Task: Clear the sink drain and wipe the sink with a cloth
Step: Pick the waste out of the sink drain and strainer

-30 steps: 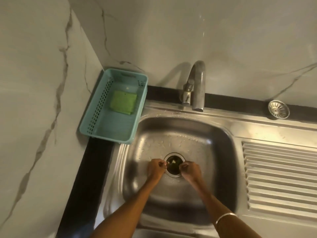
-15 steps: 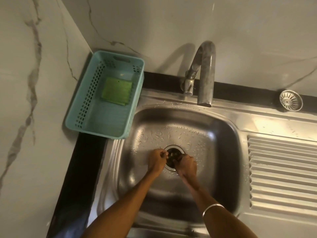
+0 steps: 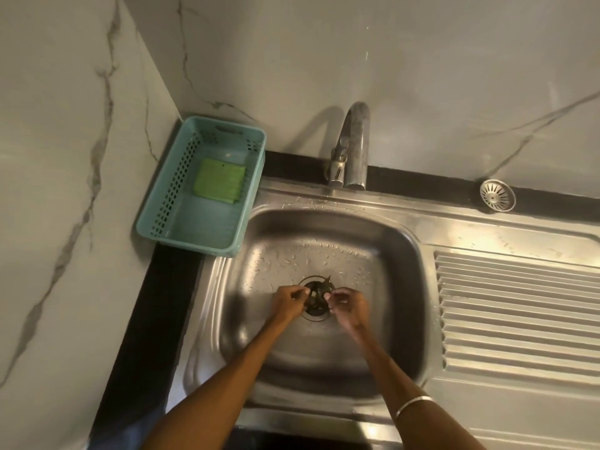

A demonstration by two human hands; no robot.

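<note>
Marble-veined walls meet in a corner above a dark-edged kitchen surface (image 3: 156, 319), where a person stands over a stainless steel sink (image 3: 399, 254) with both arms reaching down into the basin. Water beads cling to the far slope of the basin, and nothing suggests any wiping has begun. To the right lies the ribbed draining board (image 3: 519, 313); behind the basin rises the tap (image 3: 355, 147), with no water seen running from it. A teal plastic basket (image 3: 162, 203) sits at the sink's left rear corner, partly overhanging the rim, and in it rests a green scouring pad (image 3: 219, 180), the only wiping thing in view, lying untouched and well apart from the hands. A round metal strainer (image 3: 497, 195) sits on the dark ledge behind the draining board, apparently already taken out of the drain. At the drain (image 3: 316, 315) itself, dark leafy debris (image 3: 319, 289) pokes up from the opening. The left hand (image 3: 289, 302) has its fingers curled at the drain's left edge, and the right hand (image 3: 349, 303) its fingers bent at the right edge; each grip appears to be pinching at the debris, though what exactly either holds is too small to tell for certain. By this look, the clearing of the drain is under way and unfinished, and the whole wipe-down lies ahead.
</note>
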